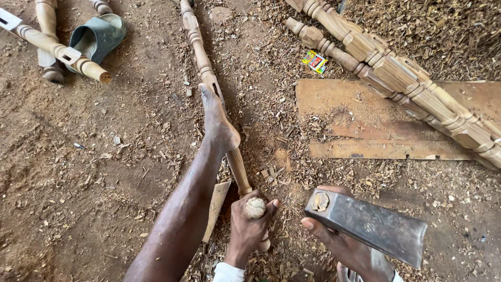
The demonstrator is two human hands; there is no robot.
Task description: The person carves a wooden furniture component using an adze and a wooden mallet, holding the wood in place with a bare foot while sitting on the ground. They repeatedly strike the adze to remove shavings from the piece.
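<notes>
Fingers of the left hand (249,227) clench a round-topped wooden chisel handle (255,208); the right hand (344,245) grips a heavy, rigid grey steel hammer head (368,225), likely best held near the head.

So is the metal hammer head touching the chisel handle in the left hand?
Apart. The head view shows littered ground between the hammer head, in the right hand, and the chisel handle gripped by the left hand.

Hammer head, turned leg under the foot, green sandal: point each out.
hammer head (373,225), head view, on its flat steel side.
turned leg (197,49), head view, on the ringed upper section.
green sandal (98,35), head view, on its strap.
</notes>
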